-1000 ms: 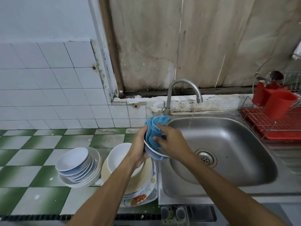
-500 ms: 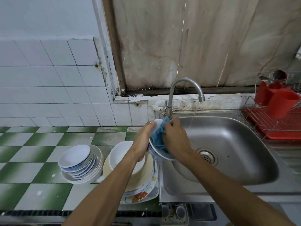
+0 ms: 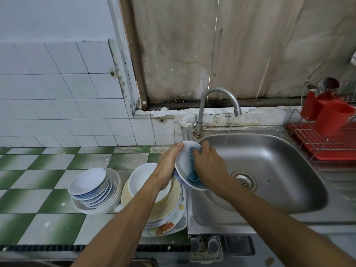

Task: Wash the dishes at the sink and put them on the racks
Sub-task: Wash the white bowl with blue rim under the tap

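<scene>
The blue cloth (image 3: 192,176) has slid from the rim down inside the small white bowl (image 3: 184,160). The right hand (image 3: 209,166) holds it with fingers bunched together, while the left hand (image 3: 169,166) grips the bowl's rim, thumb on top, over the sink's (image 3: 269,170) left edge. Scrubbing goes on, and rinsing comes later, I'd say.

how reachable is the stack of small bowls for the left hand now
Probably not yet: the left hand grips the bowl being wiped. The stack of small bowls sits uncovered left of that forearm, nothing between.
</scene>
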